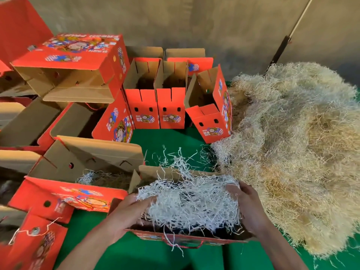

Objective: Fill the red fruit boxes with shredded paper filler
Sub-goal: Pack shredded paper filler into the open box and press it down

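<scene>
An open red fruit box (185, 240) lies in front of me on the green cloth. A wad of white shredded paper (191, 201) sits in its mouth, spilling over the rim. My left hand (126, 211) grips the wad's left side and my right hand (247, 207) grips its right side, both partly inside the box. A large heap of shredded paper filler (292, 152) lies to the right. Just left, another open red box (74, 172) holds some filler.
Three upright open red boxes (171, 106) stand at the back centre, with more boxes stacked and tipped at the left (74, 63). Loose paper strands (179, 158) lie on the green cloth (155, 256). A dark pole (282, 47) leans on the wall.
</scene>
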